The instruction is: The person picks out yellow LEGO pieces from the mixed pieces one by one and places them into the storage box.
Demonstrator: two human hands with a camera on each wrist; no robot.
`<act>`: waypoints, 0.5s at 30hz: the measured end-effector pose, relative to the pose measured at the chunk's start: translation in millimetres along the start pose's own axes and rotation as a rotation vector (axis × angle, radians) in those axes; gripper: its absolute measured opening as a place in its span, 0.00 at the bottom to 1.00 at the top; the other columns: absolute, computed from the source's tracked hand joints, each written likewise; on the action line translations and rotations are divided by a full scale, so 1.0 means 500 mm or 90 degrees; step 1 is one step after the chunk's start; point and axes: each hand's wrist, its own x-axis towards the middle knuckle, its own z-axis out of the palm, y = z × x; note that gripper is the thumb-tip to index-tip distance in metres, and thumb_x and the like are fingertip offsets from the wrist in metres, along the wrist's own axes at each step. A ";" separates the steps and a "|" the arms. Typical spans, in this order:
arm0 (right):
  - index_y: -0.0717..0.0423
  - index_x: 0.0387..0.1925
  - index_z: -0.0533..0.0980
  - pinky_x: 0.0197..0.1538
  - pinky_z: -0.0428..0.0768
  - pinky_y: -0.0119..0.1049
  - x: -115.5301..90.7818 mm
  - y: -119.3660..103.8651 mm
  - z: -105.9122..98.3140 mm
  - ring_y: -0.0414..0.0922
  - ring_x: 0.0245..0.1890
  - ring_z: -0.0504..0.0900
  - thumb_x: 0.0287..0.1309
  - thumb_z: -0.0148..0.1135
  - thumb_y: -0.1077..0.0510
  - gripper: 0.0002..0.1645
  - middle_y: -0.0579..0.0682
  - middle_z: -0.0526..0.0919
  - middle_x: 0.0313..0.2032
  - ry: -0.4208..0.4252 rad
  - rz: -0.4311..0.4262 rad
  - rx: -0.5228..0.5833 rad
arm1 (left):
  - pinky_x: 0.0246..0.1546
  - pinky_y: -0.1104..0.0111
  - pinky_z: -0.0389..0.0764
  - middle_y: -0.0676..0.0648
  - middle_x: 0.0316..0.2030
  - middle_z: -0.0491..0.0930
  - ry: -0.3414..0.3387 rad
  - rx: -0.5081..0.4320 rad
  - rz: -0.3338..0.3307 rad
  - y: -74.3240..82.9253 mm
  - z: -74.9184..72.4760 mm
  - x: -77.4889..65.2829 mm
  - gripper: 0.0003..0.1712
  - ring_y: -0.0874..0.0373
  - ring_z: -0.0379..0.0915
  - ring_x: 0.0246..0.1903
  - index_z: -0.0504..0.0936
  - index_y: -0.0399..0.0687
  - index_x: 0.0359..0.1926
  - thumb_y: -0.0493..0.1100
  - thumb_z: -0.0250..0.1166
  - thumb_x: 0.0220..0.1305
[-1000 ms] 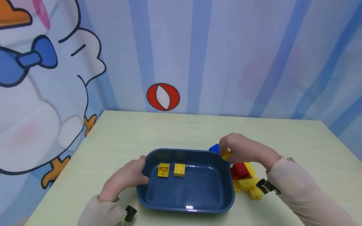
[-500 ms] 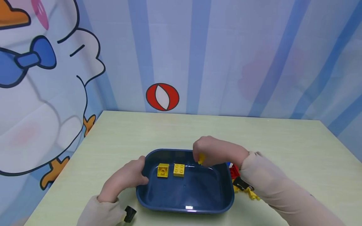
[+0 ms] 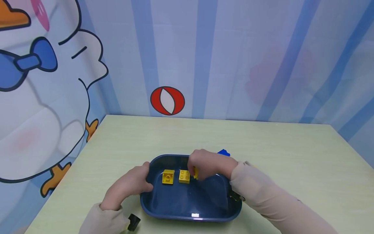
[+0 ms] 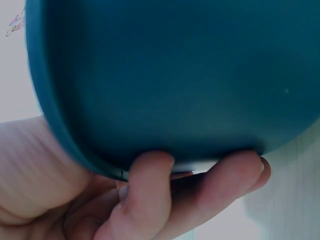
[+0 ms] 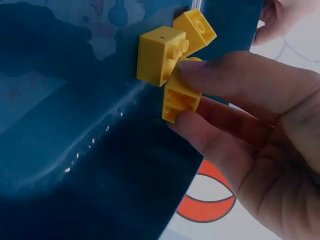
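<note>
A dark blue rectangular tray (image 3: 187, 201) with rounded corners lies on the table. My left hand (image 3: 128, 182) grips its left end; in the left wrist view curled fingers (image 4: 150, 195) press against the tray wall (image 4: 175, 90). Over the inside of the tray, my right hand (image 3: 208, 164) pinches a yellow building brick (image 5: 181, 97) between thumb and fingers. Its hollow underside shows in the right wrist view. Just left of it, a yellow brick (image 3: 184, 176) sits studs up, close to or touching the held one. Farther left, another yellow brick (image 3: 168, 177) shows its hollow side.
Behind the tray's right end a blue brick (image 3: 224, 152) peeks out past my right wrist. The right sleeve (image 3: 263, 185) covers the area beside the tray's right end. A pale table (image 3: 140, 133) runs back to a striped blue curtain (image 3: 228, 58).
My right hand has carried the yellow brick leftward from beyond the tray's right end into the tray, beside the other yellow bricks. The left hand has kept its grip in place.
</note>
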 end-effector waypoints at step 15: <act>0.54 0.31 0.84 0.36 0.76 0.26 0.031 -0.004 0.038 0.40 0.27 0.73 0.42 0.72 0.68 0.11 0.44 0.82 0.29 -0.041 0.062 -0.021 | 0.26 0.66 0.72 0.35 0.42 0.75 0.003 -0.003 -0.010 0.006 -0.001 -0.005 0.40 0.54 0.71 0.26 0.55 0.21 0.62 0.31 0.64 0.50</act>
